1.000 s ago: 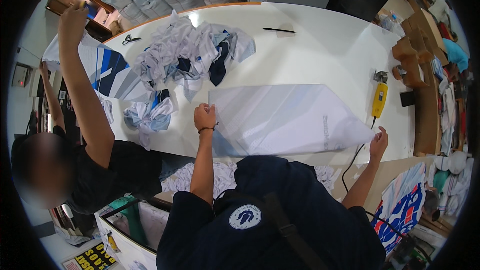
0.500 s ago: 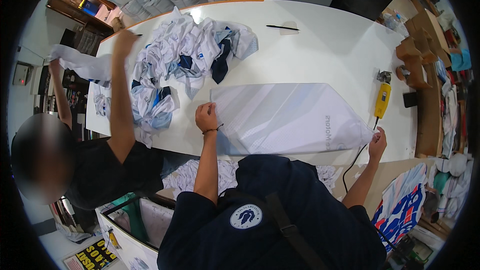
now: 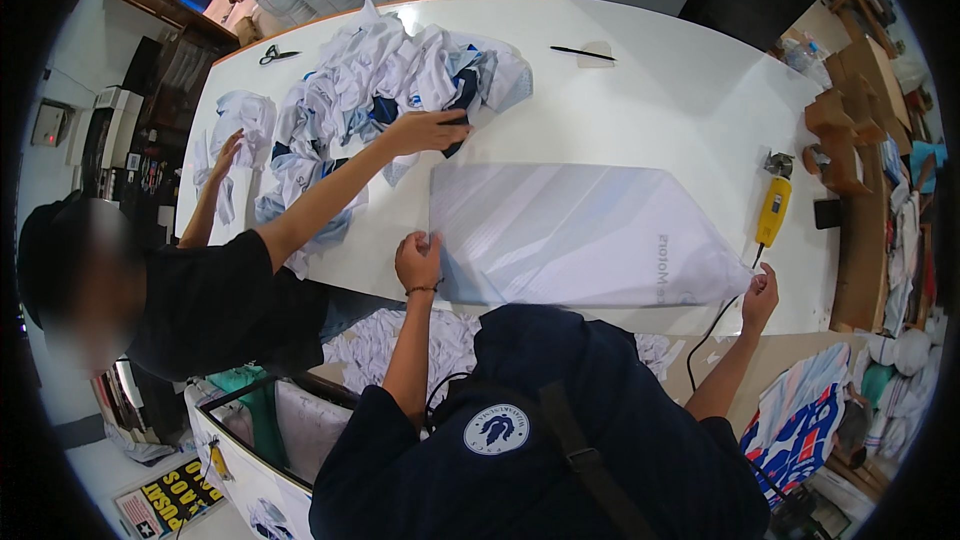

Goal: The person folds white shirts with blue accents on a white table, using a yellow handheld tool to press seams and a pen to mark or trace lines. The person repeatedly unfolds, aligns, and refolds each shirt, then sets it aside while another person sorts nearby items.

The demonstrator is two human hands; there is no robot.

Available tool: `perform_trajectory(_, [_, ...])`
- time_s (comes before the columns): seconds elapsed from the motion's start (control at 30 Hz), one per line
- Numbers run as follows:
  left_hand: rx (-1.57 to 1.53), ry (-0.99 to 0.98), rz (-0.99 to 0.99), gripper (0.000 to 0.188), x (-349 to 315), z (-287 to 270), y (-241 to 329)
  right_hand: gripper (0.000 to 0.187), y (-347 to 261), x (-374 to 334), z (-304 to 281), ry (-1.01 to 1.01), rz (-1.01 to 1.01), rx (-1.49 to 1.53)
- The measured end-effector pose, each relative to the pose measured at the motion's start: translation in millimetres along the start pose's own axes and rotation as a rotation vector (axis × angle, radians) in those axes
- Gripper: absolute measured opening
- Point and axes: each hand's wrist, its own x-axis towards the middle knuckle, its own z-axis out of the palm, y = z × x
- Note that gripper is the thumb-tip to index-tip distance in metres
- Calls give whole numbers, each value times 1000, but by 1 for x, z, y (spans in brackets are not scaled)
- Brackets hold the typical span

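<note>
A white printed fabric panel point(image 3: 570, 230) with pale blue and grey slanted bands lies flat on the table in front of me. At its left edge my left hand point(image 3: 418, 262) is closed, fingers pinching the cloth near the lower corner. My right hand point(image 3: 760, 298) is closed on the tapered right tip, thumb and fingers pressed together. Between my hands the panel is smooth. To the right of it lies a yellow corded handheld power tool point(image 3: 773, 208) with a metal head, its black cord running under my right hand's side of the table.
On my left a co-worker reaches a hand point(image 3: 430, 130) over a heap of white and blue cloth pieces point(image 3: 345, 80). Scissors point(image 3: 278, 55) lie at the far left, a black pen point(image 3: 583, 53) at the back. A dark phone-like object point(image 3: 828, 213) rests near the right edge.
The co-worker has lowered a white cloth piece to the table at left, put the scissors down, and stretched one arm right toward the heap. My hands keep their hold on the panel.
</note>
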Motion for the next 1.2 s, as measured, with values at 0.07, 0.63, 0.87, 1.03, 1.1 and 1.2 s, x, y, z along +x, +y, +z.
perform_trajectory(0.07, [27, -32, -46, 38, -13, -6, -10, 40, 0, 0, 2, 16, -43, -7])
perform_trajectory(0.63, [208, -43, -18, 32, -76, -25, -27, 34, -5, 12, 8, -16, -83, -20])
perform_trajectory(0.87, [-48, -23, -75, 25, -77, -32, -18, 34, -5, 14, 6, -32, -71, -8])
perform_trajectory(1.03, [-121, -4, -146, 24, -79, -29, -20, 35, -9, 13, 5, -43, -66, -2])
perform_trajectory(1.1, [-118, 9, -123, 23, -81, -26, -25, 35, -7, 13, 5, -44, -70, -4])
perform_trajectory(1.2, [-109, 36, -64, 19, -83, -26, -27, 35, -6, 12, 5, -49, -66, -13])
